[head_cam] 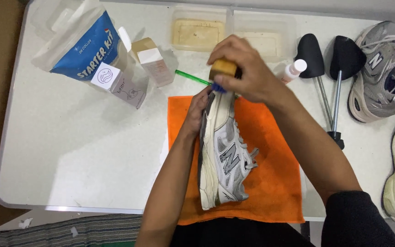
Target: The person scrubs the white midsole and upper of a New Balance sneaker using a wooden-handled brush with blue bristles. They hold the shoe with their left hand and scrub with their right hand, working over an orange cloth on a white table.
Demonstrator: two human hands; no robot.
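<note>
A grey and white sneaker (pixel 225 155) lies on its side on an orange cloth (pixel 275 183), toe pointing away from me. My left hand (pixel 196 112) grips the sneaker near its toe, on the sole side. My right hand (pixel 241 68) is closed around a wooden brush (pixel 221 68) with blue bristles, and the bristles press on the toe of the sneaker.
A green-handled tool (pixel 190 76) lies behind the cloth. Two small cardboard boxes (pixel 133 68) and a blue and clear pouch (pixel 81 43) sit at the back left. Two plastic tubs (pixel 197 32), a small white-capped bottle (pixel 294 69), two black shoe trees (pixel 330 64) and more sneakers (pixel 382 68) are at the back and right.
</note>
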